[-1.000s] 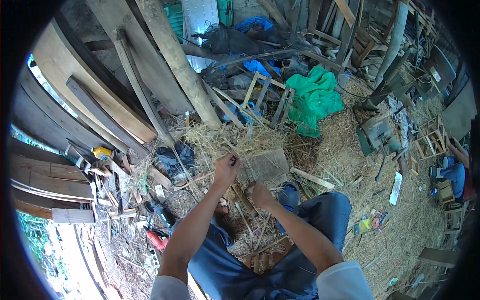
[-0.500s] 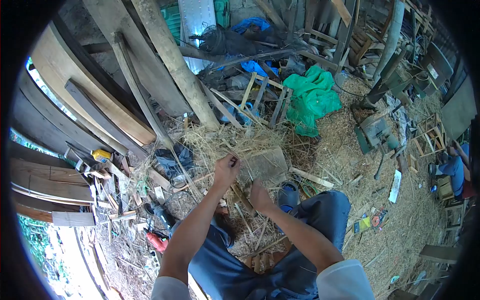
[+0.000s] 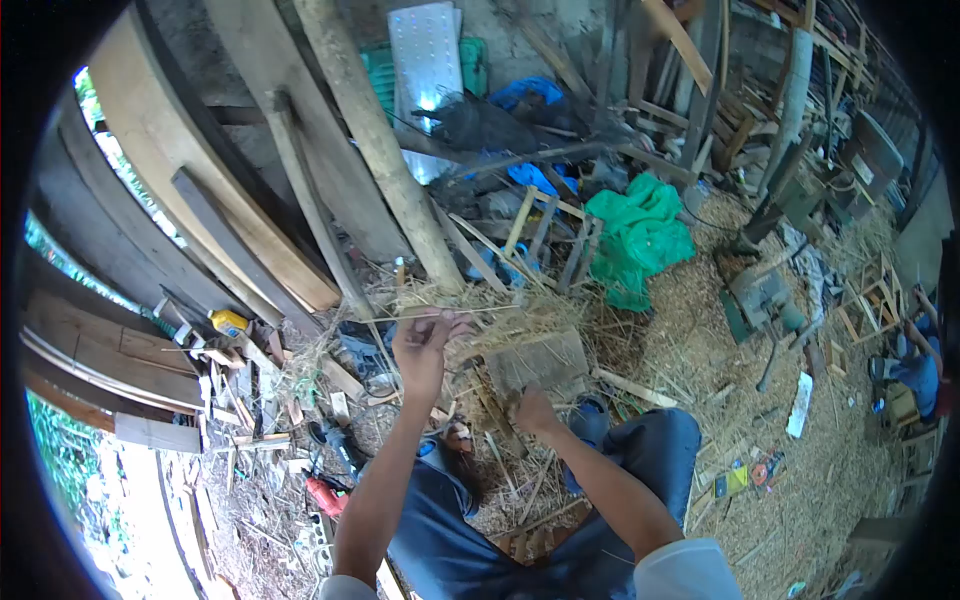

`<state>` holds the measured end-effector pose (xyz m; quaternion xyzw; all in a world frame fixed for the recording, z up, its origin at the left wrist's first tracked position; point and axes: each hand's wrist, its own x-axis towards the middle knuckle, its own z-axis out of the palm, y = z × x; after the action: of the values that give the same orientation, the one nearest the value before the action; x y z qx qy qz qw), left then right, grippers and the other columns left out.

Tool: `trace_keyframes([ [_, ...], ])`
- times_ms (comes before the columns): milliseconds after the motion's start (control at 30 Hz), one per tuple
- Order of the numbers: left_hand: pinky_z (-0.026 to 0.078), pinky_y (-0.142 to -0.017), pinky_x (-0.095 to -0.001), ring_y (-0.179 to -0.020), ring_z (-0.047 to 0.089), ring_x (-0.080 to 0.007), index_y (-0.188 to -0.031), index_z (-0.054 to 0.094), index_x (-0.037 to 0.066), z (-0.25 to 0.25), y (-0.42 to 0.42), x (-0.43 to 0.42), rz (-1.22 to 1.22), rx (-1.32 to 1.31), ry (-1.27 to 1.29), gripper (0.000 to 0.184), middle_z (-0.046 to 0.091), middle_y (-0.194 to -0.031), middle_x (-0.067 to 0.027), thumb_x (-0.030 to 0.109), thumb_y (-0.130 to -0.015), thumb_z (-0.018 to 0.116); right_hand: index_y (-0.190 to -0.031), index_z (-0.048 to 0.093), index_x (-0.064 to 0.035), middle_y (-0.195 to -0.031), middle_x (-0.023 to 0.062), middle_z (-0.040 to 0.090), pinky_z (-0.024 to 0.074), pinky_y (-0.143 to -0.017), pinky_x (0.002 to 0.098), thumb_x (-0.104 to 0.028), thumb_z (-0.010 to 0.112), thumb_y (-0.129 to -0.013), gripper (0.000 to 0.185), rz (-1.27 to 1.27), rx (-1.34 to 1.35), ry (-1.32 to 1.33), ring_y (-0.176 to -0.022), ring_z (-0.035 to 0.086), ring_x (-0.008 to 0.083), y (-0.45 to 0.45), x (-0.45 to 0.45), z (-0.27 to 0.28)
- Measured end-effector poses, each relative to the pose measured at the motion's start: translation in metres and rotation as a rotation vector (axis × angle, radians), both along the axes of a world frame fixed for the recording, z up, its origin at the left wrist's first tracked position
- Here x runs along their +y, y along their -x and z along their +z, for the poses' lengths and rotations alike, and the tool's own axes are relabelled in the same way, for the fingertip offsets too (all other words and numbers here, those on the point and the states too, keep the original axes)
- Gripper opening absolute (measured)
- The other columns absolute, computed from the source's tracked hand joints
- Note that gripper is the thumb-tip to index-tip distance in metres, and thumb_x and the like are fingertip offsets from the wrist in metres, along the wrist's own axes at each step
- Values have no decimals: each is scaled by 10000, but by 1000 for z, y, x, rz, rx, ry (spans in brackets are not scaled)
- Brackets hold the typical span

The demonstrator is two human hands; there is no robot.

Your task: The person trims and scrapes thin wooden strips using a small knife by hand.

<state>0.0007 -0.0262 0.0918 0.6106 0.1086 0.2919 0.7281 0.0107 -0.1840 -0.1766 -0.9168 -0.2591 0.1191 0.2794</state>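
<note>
My left hand (image 3: 424, 340) is raised in front of me, its fingers pinched on a thin straw-coloured strip (image 3: 485, 308) that lies roughly level across them. Lower and to the right, my right hand (image 3: 536, 411) is closed in a fist above my foot. It grips a small dark tool, mostly hidden by the fingers; a thin blade-like piece showed by it earlier. Just beyond the fist a flat wooden block (image 3: 540, 362) rests on the ground. A dark, narrow piece of wood (image 3: 492, 402) slants between my feet, beside the right hand.
Straw and wood shavings (image 3: 690, 340) cover the ground. Planks (image 3: 220, 200) and a pole (image 3: 375, 130) lean at the left. A green plastic sheet (image 3: 640, 235) lies ahead, a red power tool (image 3: 326, 495) by my left leg. Another person (image 3: 915, 370) sits far right.
My left hand has moved up and left, away from my right hand, with the strip now stretched across it. My right hand has shifted slightly right and down. The camera view has tilted.
</note>
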Motion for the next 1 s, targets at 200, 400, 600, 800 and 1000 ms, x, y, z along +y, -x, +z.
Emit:
trace_keyframes([
  [200,568,-748,-362,-844,672,-286,-950,513,-32,74,55,-11,90,-135,-2,94,633,-872,-147,-8,-884,576,-1037,532,33,-649,79,546,390,-463,301,-322,520,-941,368,-239,554,-837,-504,487,178,-23,13,251],
  [400,563,-783,-317,-865,671,-252,-948,534,-44,95,93,-27,83,-134,-139,109,646,-913,-168,-21,-864,600,-1081,566,-45,-659,3,529,246,-401,203,-318,608,-900,331,67,1120,-1458,-438,315,32,-12,0,323],
  [600,555,-768,-311,-859,665,-221,-967,571,-58,100,132,-33,91,-51,-206,111,660,-938,-172,18,-887,586,-899,582,-31,-645,6,499,255,-395,206,-231,639,-886,209,41,1067,-1513,-439,327,43,-10,-5,318],
  [800,532,-672,-287,-743,649,-174,-936,589,-43,97,180,-19,57,37,-204,79,673,-880,-140,5,-874,594,-865,578,-41,-625,0,494,256,-396,204,-200,631,-892,169,111,986,-1480,-444,328,36,-14,-28,329],
  [1000,491,-625,-257,-701,614,-107,-858,679,31,93,183,-38,45,434,-891,93,659,-789,-53,106,-807,695,-957,591,-16,-611,-1,472,267,-410,213,-253,571,-931,239,12,762,-1340,-453,340,42,-15,-24,324],
])
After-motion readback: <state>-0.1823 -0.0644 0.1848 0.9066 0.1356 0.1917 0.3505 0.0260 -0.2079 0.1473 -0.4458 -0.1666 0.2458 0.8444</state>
